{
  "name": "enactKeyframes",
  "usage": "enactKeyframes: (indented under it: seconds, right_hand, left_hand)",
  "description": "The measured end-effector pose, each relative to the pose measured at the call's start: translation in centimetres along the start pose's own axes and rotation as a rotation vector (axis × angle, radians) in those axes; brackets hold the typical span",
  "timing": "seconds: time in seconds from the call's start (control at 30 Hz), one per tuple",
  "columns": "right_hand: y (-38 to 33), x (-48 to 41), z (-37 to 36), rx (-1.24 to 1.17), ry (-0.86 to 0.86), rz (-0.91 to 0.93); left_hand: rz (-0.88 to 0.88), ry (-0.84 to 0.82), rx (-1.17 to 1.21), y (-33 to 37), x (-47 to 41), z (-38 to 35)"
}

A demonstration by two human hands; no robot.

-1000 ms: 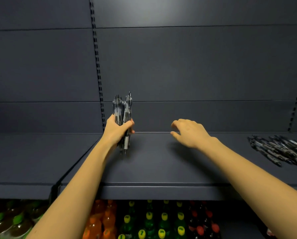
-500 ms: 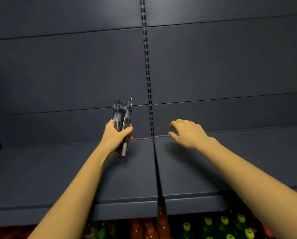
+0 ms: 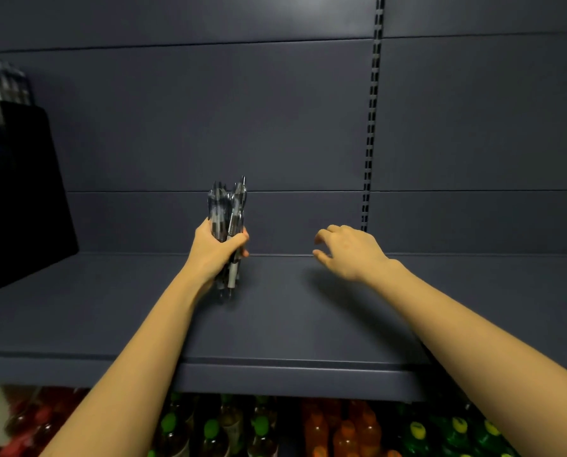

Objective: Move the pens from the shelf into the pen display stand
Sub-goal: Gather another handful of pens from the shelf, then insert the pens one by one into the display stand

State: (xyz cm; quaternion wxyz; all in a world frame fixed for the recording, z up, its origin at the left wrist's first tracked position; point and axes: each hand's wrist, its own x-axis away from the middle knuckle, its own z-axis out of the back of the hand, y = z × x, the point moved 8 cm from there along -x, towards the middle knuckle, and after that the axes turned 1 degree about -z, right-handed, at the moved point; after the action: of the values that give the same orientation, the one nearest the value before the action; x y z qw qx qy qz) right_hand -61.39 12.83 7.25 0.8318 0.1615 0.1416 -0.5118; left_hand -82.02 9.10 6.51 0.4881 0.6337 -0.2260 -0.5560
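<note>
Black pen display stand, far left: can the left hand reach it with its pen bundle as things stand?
Probably yes. The left hand grips the bundle of clear-barrelled pens upright, and the grey metal shelf between it and the black display stand shows nothing in the way.

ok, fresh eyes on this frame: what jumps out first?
The left hand grips an upright bundle of pens mid-frame, over the dark shelf. The right hand hovers beside it, fingers loosely curled, holding nothing. A black pen display stand sits at far left; colourful drink bottles line the level below.
</note>
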Motion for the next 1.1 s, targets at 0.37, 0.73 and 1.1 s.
enactKeyframes:
  seconds: [0.37,0.73,1.1]
  right_hand:
    - [-16.1,-4.8,-0.1,-0.041,0.022,-0.075]
    - [-27.0,-8.5,0.7,-0.022,0.030,-0.008]
    - [-39.1,-12.7,2.0,-0.064,0.099,0.002]
  left_hand:
    - [-0.038,-0.073,-0.004,-1.9,-3.1,15.8]
    - [-0.016,-0.037,0.056,-4.0,-4.2,25.6]
    - [-0.037,-0.069,0.091,-5.8,-6.8,36.9]
